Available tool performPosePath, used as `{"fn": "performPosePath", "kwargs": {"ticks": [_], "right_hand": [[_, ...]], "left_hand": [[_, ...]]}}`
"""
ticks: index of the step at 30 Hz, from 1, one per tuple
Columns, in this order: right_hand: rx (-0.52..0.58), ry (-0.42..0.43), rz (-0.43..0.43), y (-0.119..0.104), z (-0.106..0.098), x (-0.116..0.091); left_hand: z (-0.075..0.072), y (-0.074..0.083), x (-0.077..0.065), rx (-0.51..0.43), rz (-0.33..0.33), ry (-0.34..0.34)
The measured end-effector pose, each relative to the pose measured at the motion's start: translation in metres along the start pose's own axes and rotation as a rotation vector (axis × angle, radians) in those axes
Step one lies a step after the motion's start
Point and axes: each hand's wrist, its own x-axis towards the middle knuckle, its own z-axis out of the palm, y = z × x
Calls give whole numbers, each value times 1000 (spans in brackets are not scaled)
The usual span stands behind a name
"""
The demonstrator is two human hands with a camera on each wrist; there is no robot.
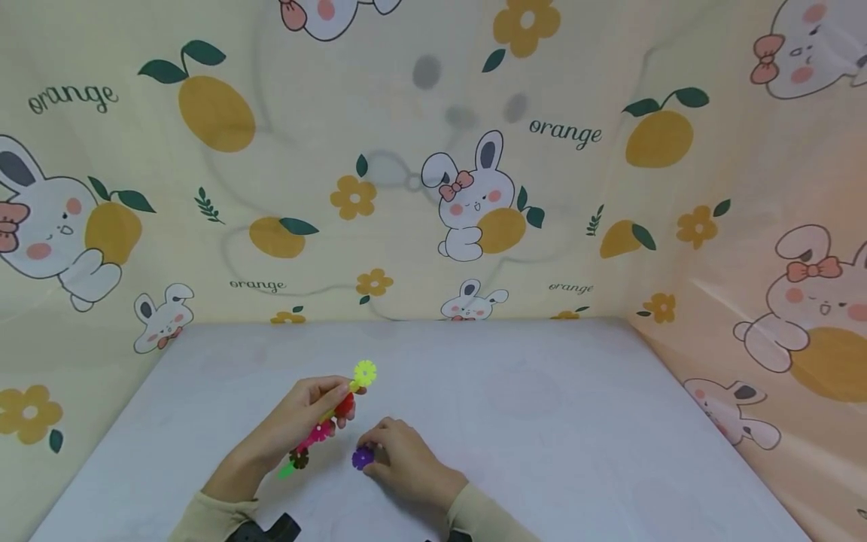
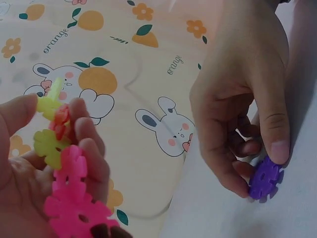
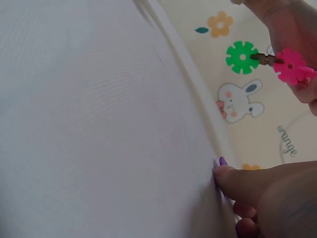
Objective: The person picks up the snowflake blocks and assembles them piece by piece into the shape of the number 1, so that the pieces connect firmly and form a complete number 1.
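Observation:
My left hand (image 1: 305,418) grips a chain of interlocked plastic snowflake discs, held at a slant above the table. A yellow disc (image 1: 365,373) forms its upper end, with a red disc (image 1: 345,406) below it, partly behind the fingers. Further down come pink discs (image 2: 74,213), a brown disc (image 1: 299,458) and a green disc (image 3: 242,57) at the lower end. Just to the right, my right hand (image 1: 409,463) pinches a single purple snowflake disc (image 2: 266,179) between thumb and fingertips, apart from the chain.
Both hands are over a white tabletop (image 1: 542,421). A cream cloth wall (image 1: 406,248) printed with rabbits, oranges and flowers rises behind the table and along its sides. Dark wrist gear (image 1: 271,528) shows beside the left sleeve.

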Motion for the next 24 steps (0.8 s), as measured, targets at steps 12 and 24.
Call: {"fn": "performPosePath", "kwargs": {"ticks": [12, 24], "right_hand": [[205, -34, 103, 5, -11, 3], [371, -22, 112, 7, -33, 6]], "left_hand": [[0, -2, 2, -71, 3, 17], [8, -5, 5, -114, 20, 3]]}}
